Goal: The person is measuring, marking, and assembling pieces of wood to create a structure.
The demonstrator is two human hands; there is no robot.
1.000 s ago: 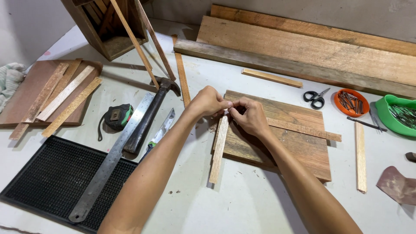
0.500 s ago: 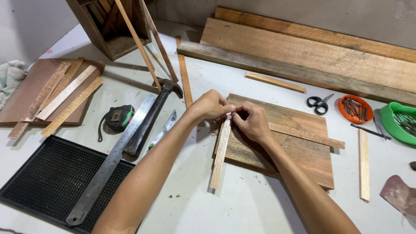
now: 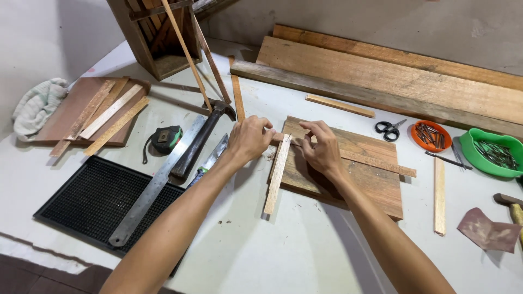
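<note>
Fingertips of my left hand point(image 3: 249, 140) and right hand point(image 3: 320, 147) are pinching together on the top end of a thin strip point(image 3: 277, 174). Its long axis is running toward me, lying along the left edge of the board point(image 3: 370, 179). A hammer point(image 3: 199, 142) and ruler point(image 3: 158, 182) are lying left; bare table point(image 3: 283, 250) is lying nearer me.
</note>
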